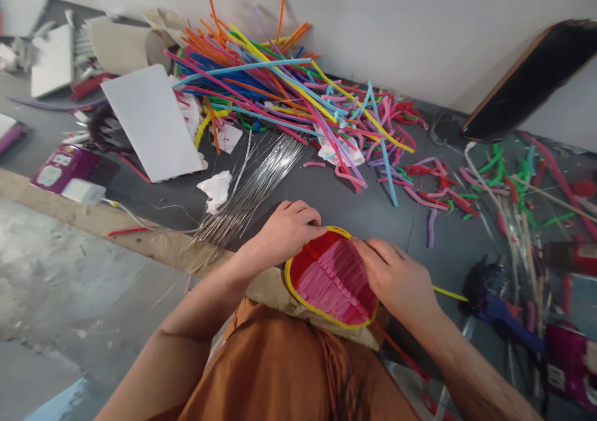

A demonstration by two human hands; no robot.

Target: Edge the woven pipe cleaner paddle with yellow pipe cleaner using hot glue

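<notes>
In front of my lap is a hollow pipe-cleaner piece [333, 281], pink and red inside, with a yellow edge running round its opening. My left hand [293, 229] is closed on the far left part of that edge. Across the opening, my right hand [398, 275] grips the far right part, fingers bent over the yellow rim. A length of yellow pipe cleaner [450, 293] sticks out to the right from behind my right hand. The piece's outer side is mostly hidden, as are the fingertips.
A heap of coloured pipe cleaners [280, 91] lies against the wall. Thin metal wires [252, 191] and a white board [152, 122] are left of centre. On the right lie a blue glue gun [506, 321], green and red scraps [501, 166] and a leaning dark panel [529, 79].
</notes>
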